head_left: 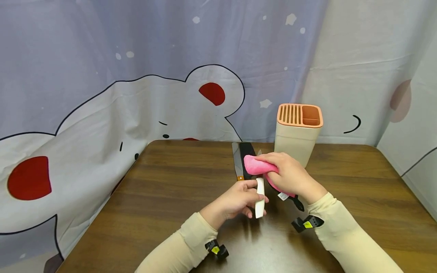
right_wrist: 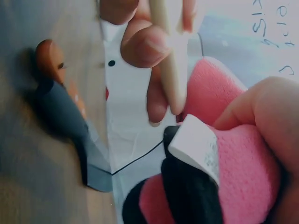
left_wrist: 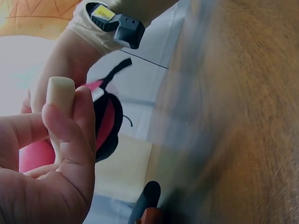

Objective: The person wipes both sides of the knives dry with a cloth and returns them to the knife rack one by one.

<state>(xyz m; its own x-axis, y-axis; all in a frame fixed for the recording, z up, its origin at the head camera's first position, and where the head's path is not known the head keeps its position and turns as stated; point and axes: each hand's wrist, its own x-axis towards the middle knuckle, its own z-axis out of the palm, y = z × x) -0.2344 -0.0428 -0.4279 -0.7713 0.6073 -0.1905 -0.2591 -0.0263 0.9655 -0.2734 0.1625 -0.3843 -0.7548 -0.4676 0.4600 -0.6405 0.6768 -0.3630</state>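
My left hand [head_left: 239, 200] grips the white handle [head_left: 260, 197] of a small knife, fingers and thumb around it. A narrow blade tip [head_left: 260, 152] shows beyond the pink cloth [head_left: 259, 166], which hides most of the blade. That plush cloth, with black trim and a white tag [right_wrist: 194, 147], is bunched in my right hand [head_left: 290, 174], right at the far end of the handle. Just left of the cloth lie a knife with an orange-brown handle [head_left: 240, 178] and a black-bladed knife [head_left: 247, 151], side by side on the table.
A cream knife block [head_left: 295, 142] with an orange slotted top stands at the back right of the wooden table [head_left: 177, 178], just beyond my right hand. A patterned curtain [head_left: 153, 45] hangs behind the table's far edge.
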